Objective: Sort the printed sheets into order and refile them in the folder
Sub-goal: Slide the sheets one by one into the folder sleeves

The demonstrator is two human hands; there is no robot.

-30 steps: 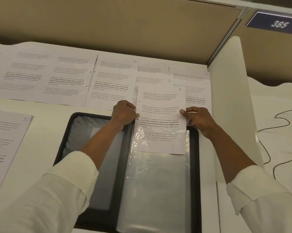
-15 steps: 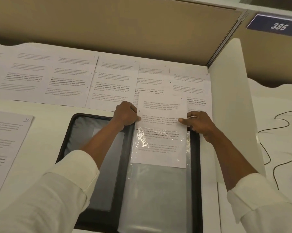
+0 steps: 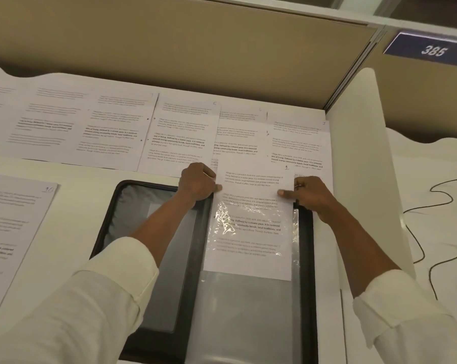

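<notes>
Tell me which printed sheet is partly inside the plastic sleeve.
The sheet numbered 1, pinched between left hand and right hand; the rest lie loose on the desk.

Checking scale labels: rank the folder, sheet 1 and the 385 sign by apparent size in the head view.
1. folder
2. sheet 1
3. 385 sign, though it sits farther away, so its real size is unsure.

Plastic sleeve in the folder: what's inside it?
The lower part of one printed sheet, its top sticking out, held by the left hand and right hand. Below it the sleeve shows only grey. Anything behind the sheet is hidden.
</notes>
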